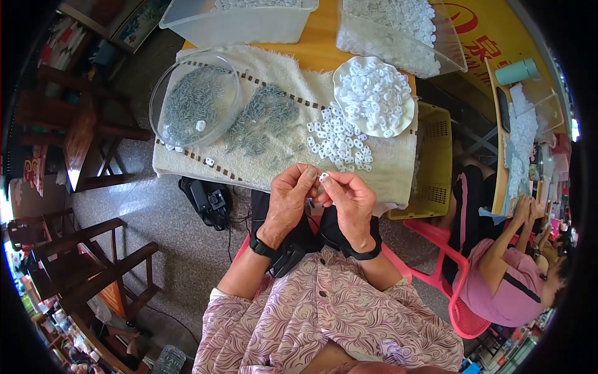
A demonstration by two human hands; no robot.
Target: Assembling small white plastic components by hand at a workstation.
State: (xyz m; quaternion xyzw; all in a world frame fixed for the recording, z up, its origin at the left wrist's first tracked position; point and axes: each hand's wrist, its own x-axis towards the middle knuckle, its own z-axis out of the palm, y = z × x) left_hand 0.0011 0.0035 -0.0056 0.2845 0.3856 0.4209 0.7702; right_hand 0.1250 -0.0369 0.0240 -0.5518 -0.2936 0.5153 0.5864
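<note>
My right hand pinches a small white plastic piece with a hole between thumb and fingertips, just off the towel's front edge. Against it, fingertips nearly touching, my left hand is closed in a pinch; whatever it holds is too small to make out. Ahead on the cream towel lies a loose heap of thin grey metal pieces, like nails or screws. To its right spread many similar white plastic pieces, below a scalloped white plate piled with more of them.
A clear round tub of grey metal pieces stands at left. Clear plastic bins sit at the back. A yellow crate is beside the table. At right, a person in pink works at another table; wooden chairs stand left.
</note>
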